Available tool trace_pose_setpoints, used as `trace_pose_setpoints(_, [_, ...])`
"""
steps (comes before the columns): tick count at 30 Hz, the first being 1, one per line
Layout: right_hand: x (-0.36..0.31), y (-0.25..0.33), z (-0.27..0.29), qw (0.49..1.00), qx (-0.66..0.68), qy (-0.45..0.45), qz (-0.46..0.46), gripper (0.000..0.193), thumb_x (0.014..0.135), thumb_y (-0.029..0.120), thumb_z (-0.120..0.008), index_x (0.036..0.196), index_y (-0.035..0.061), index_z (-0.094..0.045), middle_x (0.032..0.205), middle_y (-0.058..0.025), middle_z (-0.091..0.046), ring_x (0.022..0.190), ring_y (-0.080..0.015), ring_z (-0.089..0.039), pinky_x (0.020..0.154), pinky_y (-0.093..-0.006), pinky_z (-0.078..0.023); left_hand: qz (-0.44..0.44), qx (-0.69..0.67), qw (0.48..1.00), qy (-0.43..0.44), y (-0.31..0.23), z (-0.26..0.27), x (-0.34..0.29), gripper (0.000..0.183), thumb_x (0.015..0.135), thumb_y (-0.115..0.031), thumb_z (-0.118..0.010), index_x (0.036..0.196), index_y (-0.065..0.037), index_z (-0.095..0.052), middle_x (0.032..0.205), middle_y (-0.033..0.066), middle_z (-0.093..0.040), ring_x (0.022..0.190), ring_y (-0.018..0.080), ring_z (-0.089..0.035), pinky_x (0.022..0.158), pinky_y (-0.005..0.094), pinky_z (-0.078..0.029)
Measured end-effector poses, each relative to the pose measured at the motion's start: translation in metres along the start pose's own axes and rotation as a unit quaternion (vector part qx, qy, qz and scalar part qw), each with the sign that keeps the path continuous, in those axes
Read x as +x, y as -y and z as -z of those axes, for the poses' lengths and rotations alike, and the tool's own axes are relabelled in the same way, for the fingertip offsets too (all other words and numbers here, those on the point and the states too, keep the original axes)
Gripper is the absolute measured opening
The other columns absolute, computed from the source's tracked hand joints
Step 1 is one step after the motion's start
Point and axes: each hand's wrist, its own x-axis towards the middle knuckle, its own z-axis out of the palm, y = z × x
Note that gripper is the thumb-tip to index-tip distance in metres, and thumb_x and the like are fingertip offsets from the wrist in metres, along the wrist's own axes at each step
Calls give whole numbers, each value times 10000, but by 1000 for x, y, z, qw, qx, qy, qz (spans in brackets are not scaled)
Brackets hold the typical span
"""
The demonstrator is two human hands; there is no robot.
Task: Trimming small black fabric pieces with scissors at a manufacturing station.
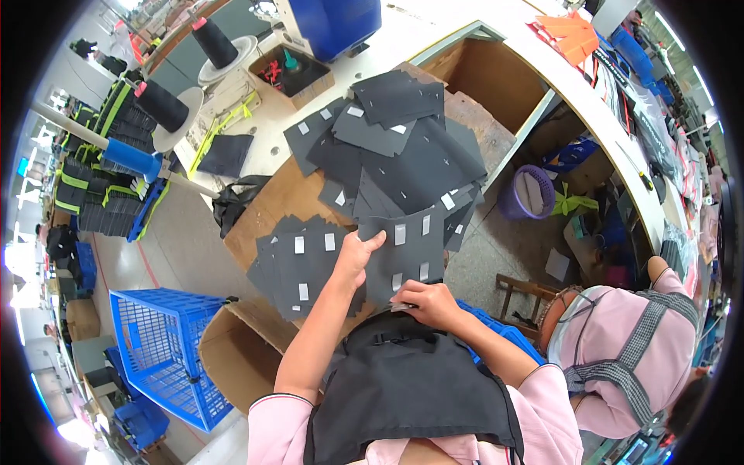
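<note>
A dark grey panel (415, 249) with several white patches hangs in front of me at the near side of the bench. My left hand (358, 256) grips its left edge, thumb on top. Just below the panel's lower edge, my right hand (428, 304) is closed, fingers pinched on small pale pieces (400, 307) whose kind is hard to make out. Beside my left hand, a fanned stack of similar panels (293, 267) lies on the left. A larger heap of dark panels (403, 167) covers the bench beyond both hands.
Spools of black thread (213, 45) stand at the far left of the white tabletop (267, 124). A blue crate (167, 349) and a cardboard box (244, 341) sit at lower left. A purple basket (527, 192) stands to the right. Another person (628, 349) sits close at right.
</note>
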Motion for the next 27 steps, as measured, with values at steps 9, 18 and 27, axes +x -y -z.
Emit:
trace_pose_setpoints(9, [58,29,78,958,136,-51,-249,254,772,166,-687,951,18,-585,642,-104,-573,549,-222,-548,560,-329,-438,-57,-30,998,26,-24,-22,-76,241,842,-139,-657,1031,-25,-560,938,46,-618,844,128,-580,762,276,-466])
trace_pose_setpoints(18, [25,68,54,966,-61,-236,-84,327,734,74,-679,1043,58,-573,887,-97,-569,685,-266,-564,596,-333,-441,-128,-22,991,-28,-26,-36,-96,247,819,-81,-683,1021,-38,-548,899,37,-609,833,108,-578,747,243,-482])
trace_pose_setpoints(27, [26,66,45,960,-97,-240,-111,308,756,32,-658,1046,41,-556,902,-111,-573,702,-248,-576,597,-301,-462,-139,2,989,-45,-29,-45,-102,280,828,-59,-666,1082,-40,-549,929,36,-598,842,98,-566,757,227,-468])
